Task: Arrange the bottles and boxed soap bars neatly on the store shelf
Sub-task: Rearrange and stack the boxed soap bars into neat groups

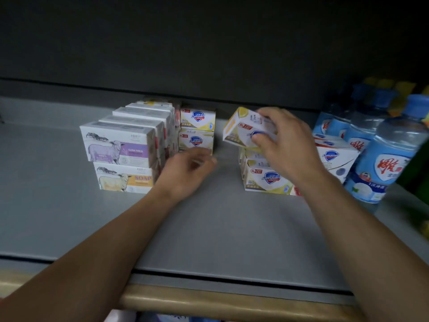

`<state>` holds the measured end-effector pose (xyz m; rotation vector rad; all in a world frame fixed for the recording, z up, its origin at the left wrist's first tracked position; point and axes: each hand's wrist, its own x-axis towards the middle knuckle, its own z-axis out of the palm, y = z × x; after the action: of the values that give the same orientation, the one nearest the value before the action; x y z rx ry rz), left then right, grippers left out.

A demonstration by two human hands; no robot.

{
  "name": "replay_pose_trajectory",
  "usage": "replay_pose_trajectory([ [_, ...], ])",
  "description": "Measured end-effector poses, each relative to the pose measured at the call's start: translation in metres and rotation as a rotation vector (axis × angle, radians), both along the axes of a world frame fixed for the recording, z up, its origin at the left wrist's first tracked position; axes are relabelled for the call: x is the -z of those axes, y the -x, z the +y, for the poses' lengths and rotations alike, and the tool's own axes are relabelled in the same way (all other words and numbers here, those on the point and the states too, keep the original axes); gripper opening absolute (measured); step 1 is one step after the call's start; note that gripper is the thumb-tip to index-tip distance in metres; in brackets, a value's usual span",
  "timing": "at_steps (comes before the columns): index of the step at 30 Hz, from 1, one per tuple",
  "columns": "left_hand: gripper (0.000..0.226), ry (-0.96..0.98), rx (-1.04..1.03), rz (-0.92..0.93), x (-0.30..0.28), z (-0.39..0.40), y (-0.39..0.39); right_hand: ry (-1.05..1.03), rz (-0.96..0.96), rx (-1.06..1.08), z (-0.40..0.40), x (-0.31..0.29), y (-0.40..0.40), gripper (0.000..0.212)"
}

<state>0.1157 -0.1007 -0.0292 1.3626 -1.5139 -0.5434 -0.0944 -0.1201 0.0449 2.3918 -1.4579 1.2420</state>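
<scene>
The right hand [282, 145] grips a yellow-and-white soap box [243, 126], fingers curled over its top and thumb on its front face. The box is tilted and lifted clear, just above the front stack of soap boxes [264, 180], which stands on the grey shelf [220, 228]; take that stack as the landmark.

Left of the stack, across a bare strip of shelf, the left hand [185, 170] hovers low with fingers loosely curled and holding nothing; it is blurred. Just behind that hand, two matching yellow boxes [197, 131] sit one on the other near the back wall. Further left of the stack, rows of white boxes printed with a sheep [120, 145] stand two high, a purple-labelled one on top at the front and an orange-labelled one beneath.

Right of the stack, partly hidden by the right wrist, lies a white and blue box [334, 156]. Beyond it stand blue bottles [383, 163] with blue caps, closely grouped at the shelf's right end.
</scene>
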Motion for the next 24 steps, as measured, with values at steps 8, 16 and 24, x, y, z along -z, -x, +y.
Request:
replay_pose_trajectory([
  [8,0.050,-0.190,-0.067,-0.644,0.017,-0.008,0.001,-0.108,0.399,0.246,-0.065,-0.048,0.007,0.038],
  [16,0.061,-0.196,-0.103,-0.778,0.025,-0.011,0.002,-0.230,0.636,0.302,-0.099,-0.041,-0.004,0.036],
  [24,0.078,-0.226,-0.078,-0.727,0.019,-0.009,0.002,-0.183,0.658,0.330,-0.101,-0.027,-0.005,0.036],
])
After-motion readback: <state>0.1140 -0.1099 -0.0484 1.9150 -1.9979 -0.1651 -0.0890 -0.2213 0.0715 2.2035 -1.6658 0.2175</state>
